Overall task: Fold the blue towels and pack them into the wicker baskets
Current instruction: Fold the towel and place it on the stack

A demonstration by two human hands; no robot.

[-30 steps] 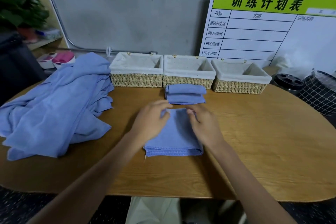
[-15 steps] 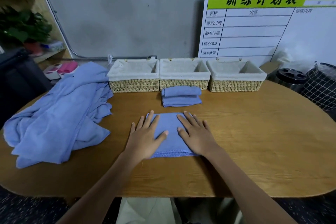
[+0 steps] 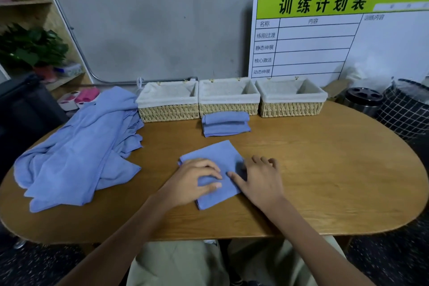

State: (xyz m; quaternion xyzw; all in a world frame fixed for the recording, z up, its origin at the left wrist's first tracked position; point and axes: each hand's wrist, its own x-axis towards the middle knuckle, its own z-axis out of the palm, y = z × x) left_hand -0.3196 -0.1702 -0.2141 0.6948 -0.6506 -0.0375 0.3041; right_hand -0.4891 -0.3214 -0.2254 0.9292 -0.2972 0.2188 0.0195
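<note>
A folded blue towel (image 3: 214, 158) lies skewed on the wooden table (image 3: 325, 169) in front of me. My left hand (image 3: 192, 181) rests on its left half with arched fingers, fingertips and thumb pressing the cloth. My right hand (image 3: 261, 179) lies flat at the towel's right edge, thumb on the cloth. Two folded towels (image 3: 225, 124) are stacked just before the middle wicker basket (image 3: 228, 107). The left basket (image 3: 168, 114) and right basket (image 3: 291, 108) flank it; all three show only their white liners. A pile of unfolded blue towels (image 3: 76, 151) covers the table's left side.
A white planning board (image 3: 325, 37) leans on the wall behind the baskets. A round metal holder (image 3: 362, 97) and a black grid basket (image 3: 406, 109) stand at the far right. A plant (image 3: 32, 46) and shelf are at the left.
The towel has turned from square-on to a diagonal lie under my hands. My left fingers went from spread flat to arched; my right hand slid to the towel's right edge.
</note>
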